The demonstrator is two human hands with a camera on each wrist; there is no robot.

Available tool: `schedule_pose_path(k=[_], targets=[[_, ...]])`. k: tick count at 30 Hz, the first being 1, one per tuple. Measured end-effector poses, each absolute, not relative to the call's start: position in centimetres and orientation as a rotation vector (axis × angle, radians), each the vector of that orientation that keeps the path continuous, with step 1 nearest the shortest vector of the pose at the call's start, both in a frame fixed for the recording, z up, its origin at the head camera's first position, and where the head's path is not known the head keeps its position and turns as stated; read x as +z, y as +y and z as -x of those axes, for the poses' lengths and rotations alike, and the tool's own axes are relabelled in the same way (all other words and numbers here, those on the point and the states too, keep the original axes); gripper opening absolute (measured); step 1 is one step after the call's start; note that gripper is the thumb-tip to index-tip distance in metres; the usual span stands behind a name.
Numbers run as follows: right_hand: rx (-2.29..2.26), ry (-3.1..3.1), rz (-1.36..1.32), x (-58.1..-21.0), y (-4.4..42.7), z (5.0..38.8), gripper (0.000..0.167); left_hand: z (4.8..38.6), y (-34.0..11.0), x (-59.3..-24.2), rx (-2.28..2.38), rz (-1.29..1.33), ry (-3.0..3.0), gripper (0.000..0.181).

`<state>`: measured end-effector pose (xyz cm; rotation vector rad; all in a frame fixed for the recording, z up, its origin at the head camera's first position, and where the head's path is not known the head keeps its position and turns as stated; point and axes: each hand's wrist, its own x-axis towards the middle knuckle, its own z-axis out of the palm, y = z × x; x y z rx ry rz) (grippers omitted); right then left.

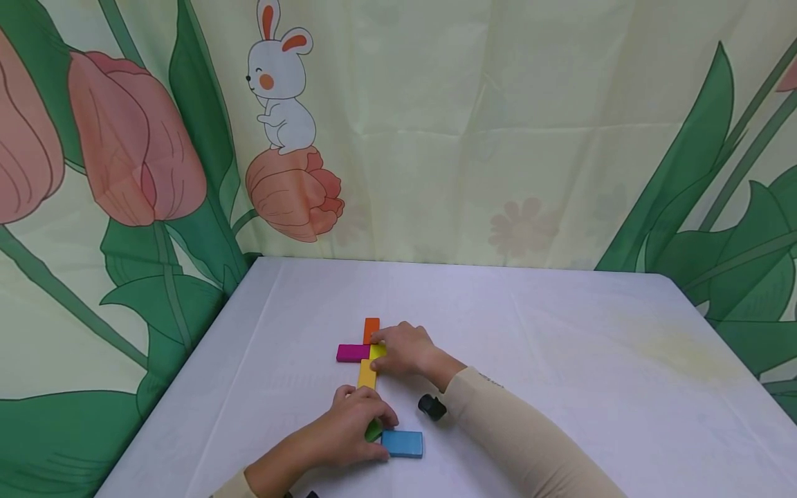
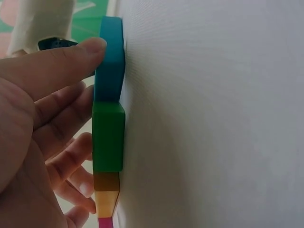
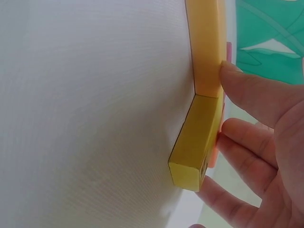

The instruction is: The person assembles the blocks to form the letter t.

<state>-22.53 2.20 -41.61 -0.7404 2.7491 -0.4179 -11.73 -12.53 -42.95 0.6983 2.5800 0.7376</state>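
Note:
Colored wooden-looking blocks lie end to side in a chain on the white table. My right hand [image 1: 407,349] has its thumb and fingertips at opposite sides of the yellow block [image 3: 192,137], the thumb also by the light orange block [image 3: 207,42]. Left of the yellow one sits a magenta block [image 1: 352,353], and an orange block [image 1: 371,329] stands beyond. My left hand [image 1: 345,429] reaches over the green block [image 2: 108,137], which it partly hides. Its thumb and a finger pinch the left end of the blue block [image 1: 402,444].
The white tablecloth [image 1: 560,387] stretches away on both sides of the chain. A black wrist-camera piece [image 1: 432,407] shows by the right wrist. Behind the table hangs a curtain [image 1: 436,138] printed with tulips and a rabbit.

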Motion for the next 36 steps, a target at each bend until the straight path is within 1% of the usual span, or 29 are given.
schedule_pose_path(k=[36], targets=[[-0.428, 2.749, 0.748, -41.58, 2.24, 22.40, 0.051, 11.46, -12.92, -42.74, 0.703, -0.732, 2.562, 0.031]])
